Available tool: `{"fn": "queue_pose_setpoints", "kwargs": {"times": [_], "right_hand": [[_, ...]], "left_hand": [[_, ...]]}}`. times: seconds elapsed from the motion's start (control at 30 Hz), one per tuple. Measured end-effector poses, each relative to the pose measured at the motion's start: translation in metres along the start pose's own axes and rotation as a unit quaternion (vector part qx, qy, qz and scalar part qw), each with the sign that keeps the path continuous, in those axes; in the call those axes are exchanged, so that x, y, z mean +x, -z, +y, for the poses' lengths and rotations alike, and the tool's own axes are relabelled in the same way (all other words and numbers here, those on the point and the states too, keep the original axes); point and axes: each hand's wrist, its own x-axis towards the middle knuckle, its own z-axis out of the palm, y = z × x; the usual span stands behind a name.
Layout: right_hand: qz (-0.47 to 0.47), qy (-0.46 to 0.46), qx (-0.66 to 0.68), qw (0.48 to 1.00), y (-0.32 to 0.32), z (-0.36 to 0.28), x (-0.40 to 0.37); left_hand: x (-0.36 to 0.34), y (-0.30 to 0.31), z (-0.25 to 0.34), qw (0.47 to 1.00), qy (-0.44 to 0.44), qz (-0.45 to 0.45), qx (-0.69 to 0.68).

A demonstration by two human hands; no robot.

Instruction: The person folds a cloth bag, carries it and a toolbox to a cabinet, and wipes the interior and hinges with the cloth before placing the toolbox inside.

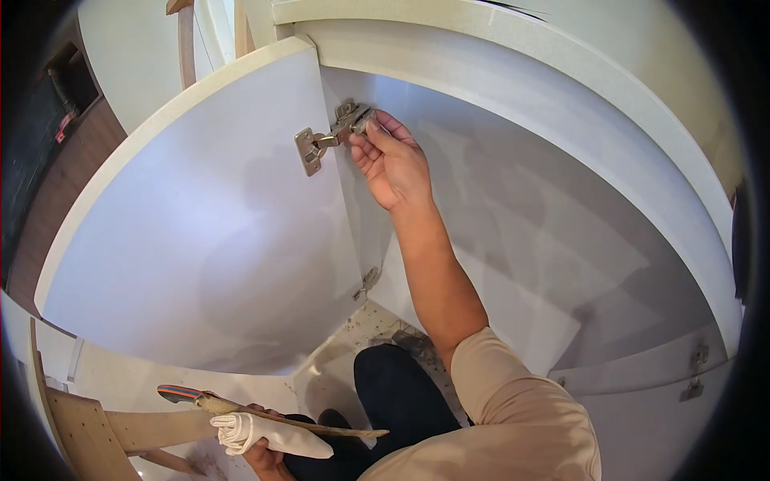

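Observation:
My right hand (393,160) is raised to the upper metal cabinet hinge (341,122), thumb and fingers pinched on its inner end. The plate of that hinge lies against the open white cabinet door (200,216). Low in the view, my left hand (263,458) is closed around a rolled white cloth (277,435) and a long thin tool (180,393). The tool has a black, orange and blue end and a narrow tan length; its exact kind I cannot make out. The cloth hides part of the left fingers.
A lower hinge (366,282) sits near the door's bottom corner. The cabinet interior (513,208) curves to the right, with another hinge (691,389) at lower right. Debris lies on the floor (345,329) by my knee. A wooden frame (92,425) stands at lower left.

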Motion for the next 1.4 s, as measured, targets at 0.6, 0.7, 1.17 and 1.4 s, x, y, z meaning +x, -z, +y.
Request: {"fn": "queue_pose_setpoints", "kwargs": {"times": [0.6, 0.7, 1.17, 1.4], "right_hand": [[0.033, -0.031, -0.049, 0.998, -0.003, -0.002, 0.006], [0.017, -0.075, -0.046, 0.996, -0.002, -0.008, 0.005], [0.003, -0.068, -0.122, 0.99, -0.011, -0.018, -0.002], [-0.029, -0.059, -0.139, 0.988, -0.009, -0.019, 0.005]], "left_hand": [[-0.002, 0.003, 0.001, 0.999, 0.002, 0.021, 0.028], [-0.003, 0.0, 0.002, 0.999, -0.001, 0.022, 0.026], [0.003, -0.004, 0.001, 0.998, 0.048, -0.041, 0.015], [0.017, -0.037, 0.007, 0.999, -0.003, -0.039, 0.006]]}}
